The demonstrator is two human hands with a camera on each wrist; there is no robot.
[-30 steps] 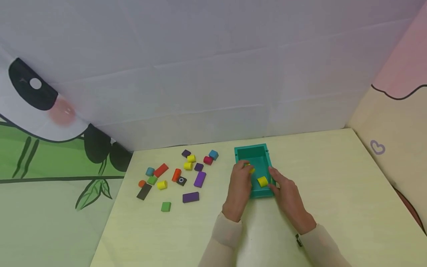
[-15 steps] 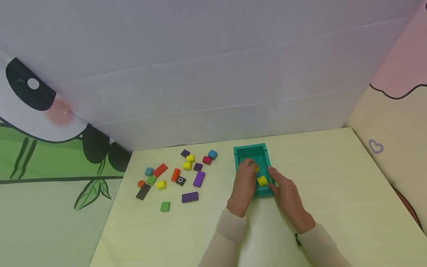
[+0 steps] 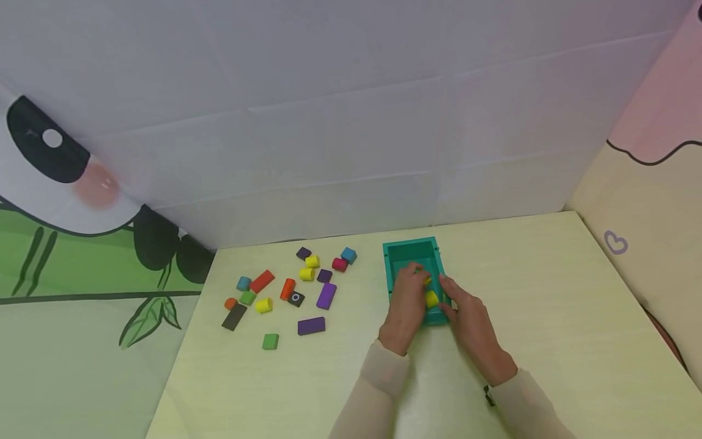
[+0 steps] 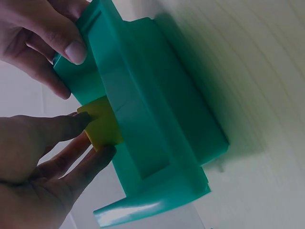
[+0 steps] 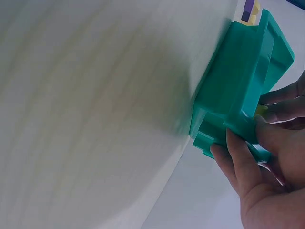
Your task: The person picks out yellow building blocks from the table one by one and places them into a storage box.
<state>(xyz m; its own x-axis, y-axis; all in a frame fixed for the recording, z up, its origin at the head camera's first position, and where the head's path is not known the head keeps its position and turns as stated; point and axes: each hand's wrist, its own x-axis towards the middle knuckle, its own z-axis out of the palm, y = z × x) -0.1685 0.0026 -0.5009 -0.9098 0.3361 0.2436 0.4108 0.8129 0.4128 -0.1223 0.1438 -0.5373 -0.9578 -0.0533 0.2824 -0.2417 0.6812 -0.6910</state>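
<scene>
Teal plastic box (image 3: 411, 251) stands on the tabletop (image 3: 548, 305), the right hand (image 3: 476, 323) holding its side, apparently to steady it. Inside, the left hand (image 3: 407, 302), grip narrow, pinches a yellow toy block (image 4: 102, 125).

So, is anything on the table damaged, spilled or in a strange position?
Nothing stands out. The loose blocks lie scattered at mixed angles left of the green box, which stands upright; no damage or spill is visible.
</scene>
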